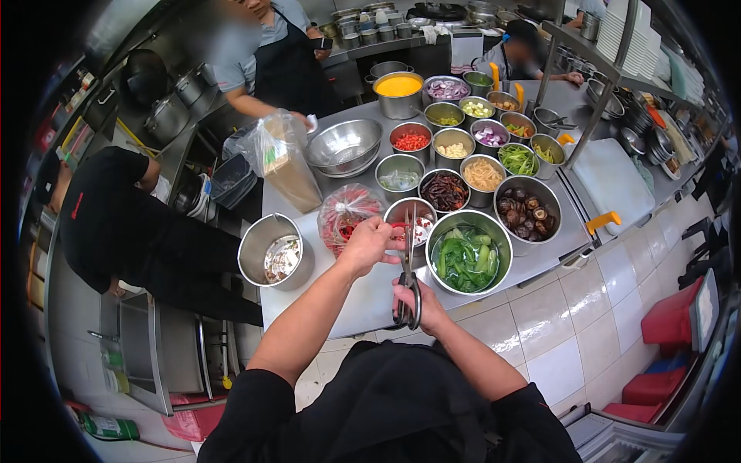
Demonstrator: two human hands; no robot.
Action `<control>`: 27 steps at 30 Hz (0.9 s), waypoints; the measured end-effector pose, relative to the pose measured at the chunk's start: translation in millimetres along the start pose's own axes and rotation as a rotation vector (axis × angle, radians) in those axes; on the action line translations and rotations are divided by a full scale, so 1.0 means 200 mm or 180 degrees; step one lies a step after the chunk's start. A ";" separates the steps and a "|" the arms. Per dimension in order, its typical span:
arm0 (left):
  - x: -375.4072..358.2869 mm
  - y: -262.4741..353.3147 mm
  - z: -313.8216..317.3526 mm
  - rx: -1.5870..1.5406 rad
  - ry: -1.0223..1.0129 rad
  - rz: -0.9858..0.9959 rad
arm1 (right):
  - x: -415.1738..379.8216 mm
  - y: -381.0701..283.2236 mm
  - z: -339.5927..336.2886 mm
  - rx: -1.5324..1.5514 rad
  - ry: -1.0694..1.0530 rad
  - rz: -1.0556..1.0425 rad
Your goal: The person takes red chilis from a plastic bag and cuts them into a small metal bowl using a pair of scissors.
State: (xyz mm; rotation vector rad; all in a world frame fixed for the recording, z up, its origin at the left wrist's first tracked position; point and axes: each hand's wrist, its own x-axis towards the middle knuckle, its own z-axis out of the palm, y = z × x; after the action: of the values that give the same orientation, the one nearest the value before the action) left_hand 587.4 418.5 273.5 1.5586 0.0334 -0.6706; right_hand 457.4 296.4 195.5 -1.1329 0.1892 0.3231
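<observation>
My right hand (424,306) grips the handles of a pair of scissors (408,266), blades pointing away from me. My left hand (373,245) is closed in a pinch beside the blades, with a bit of what looks like red chili at its fingertips, mostly hidden. Under the blades stands a small metal pot (421,207) with red and whitish pieces inside. A clear plastic bag of red chilies (347,212) lies just beyond my left hand. Close to my right hand is a pot of green vegetables in water (469,258).
Metal pots of cut ingredients crowd the table, including mushrooms (529,210) and dried chilies (444,191). A metal pot (274,251) stands at the left edge, near a steel bowl (344,145) and a bagged carton (289,174). Co-workers stand left (116,208) and across (289,65).
</observation>
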 end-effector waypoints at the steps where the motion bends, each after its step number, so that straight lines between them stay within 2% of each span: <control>1: 0.00 0.00 0.00 0.0012 -0.0012 -0.0017 | 0.00 -0.01 0.00 0.0234 0.0003 0.0065; 2: 0.00 0.00 0.00 0.0010 -0.0022 -0.0022 | 0.01 -0.01 -0.01 0.0467 0.0004 0.0127; 5: 0.00 -0.01 -0.01 0.0009 -0.0038 -0.0025 | 0.01 -0.02 -0.02 -0.0149 -0.0042 0.0107; 8: 0.01 -0.01 -0.02 0.0025 -0.0026 -0.0052 | 0.01 -0.01 -0.01 -0.0317 0.0028 0.0199; 11: 0.01 -0.02 -0.02 0.0047 -0.0029 -0.0124 | 0.00 -0.02 -0.01 0.0427 -0.0032 0.0221; 17: 0.02 -0.01 -0.02 0.0033 -0.0075 -0.0210 | 0.00 0.01 -0.03 -0.0183 -0.0035 0.0236; 20: 0.01 -0.01 -0.02 0.0017 -0.0084 -0.0230 | 0.00 0.00 -0.02 0.0533 -0.0028 0.0364; 23: 0.02 -0.02 -0.02 0.0008 -0.0092 -0.0231 | 0.01 0.01 -0.04 -0.0030 -0.0056 0.0200; 24: 0.03 -0.02 -0.02 -0.0001 -0.0103 -0.0217 | -0.01 -0.02 -0.04 -0.0249 -0.0009 0.0326; 27: 0.02 -0.01 -0.01 -0.0019 -0.0081 -0.0235 | -0.02 0.00 -0.02 0.0005 -0.0034 0.0209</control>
State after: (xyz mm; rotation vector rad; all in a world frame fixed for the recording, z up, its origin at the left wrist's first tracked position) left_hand 590.7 419.2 268.9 1.5489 0.0742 -0.7478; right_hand 454.5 291.7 194.4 -1.1248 0.2175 0.3870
